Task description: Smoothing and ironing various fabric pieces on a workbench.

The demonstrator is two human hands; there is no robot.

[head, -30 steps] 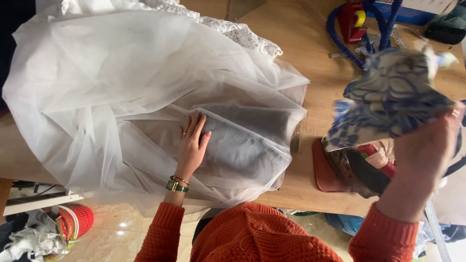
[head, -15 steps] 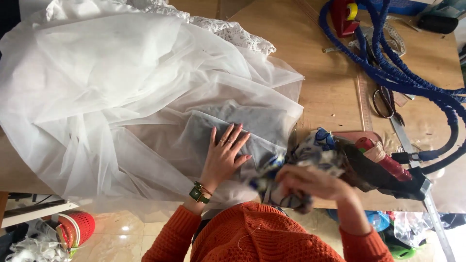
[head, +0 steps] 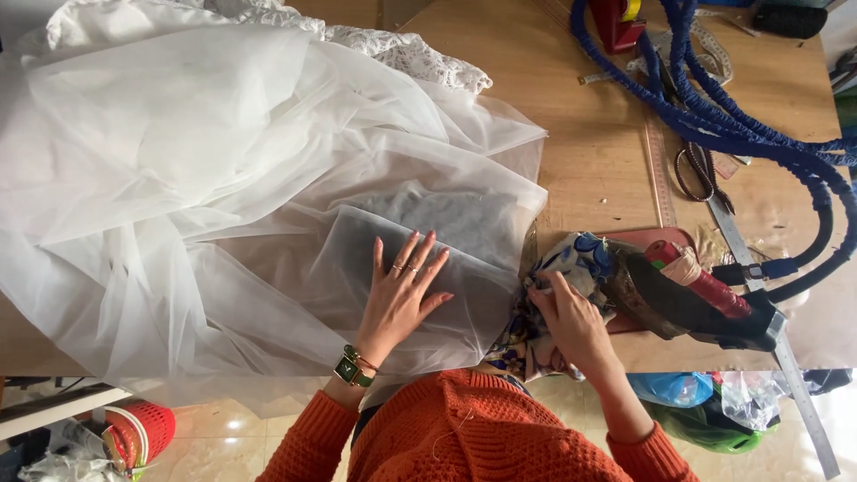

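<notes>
On the wooden table (head: 598,134), seen from the head camera, a great cloud of sheer white fabric (head: 205,178) covers everything to the left of the iron. The left hand (head: 402,295) lies flat on a folded panel of that fabric, fingers spread wide, palm down, rings on two fingers and a square watch at the wrist. It grips nothing; it just presses the layer down against the darker pad showing through underneath.

Over to the right hand (head: 571,326) now: it is bunched on a crumpled blue-and-white patterned cloth (head: 558,268), fingers curled into the folds, right at the near table edge. That cloth sits just left of the iron, touching its nose, and lies between the iron and the edge of the white fabric.

The iron (head: 687,303) is dark-bodied with a red handle wrapped in pale cord, resting on a reddish pad and pointing toward the patterned cloth. Behind the iron, farther up the table, a thick blue hose (head: 723,125) loops and snakes off to the right. A pair of dark scissors (head: 696,170) lies beyond the iron too, beside the hose, and a long metal ruler (head: 759,277) runs diagonally past the iron's far end. A strip of white lace (head: 402,54) peeks out at the top edge of the sheer fabric, well away from the iron.

Orange knitted sleeves (head: 312,437) frame the bottom of the shot.
</notes>
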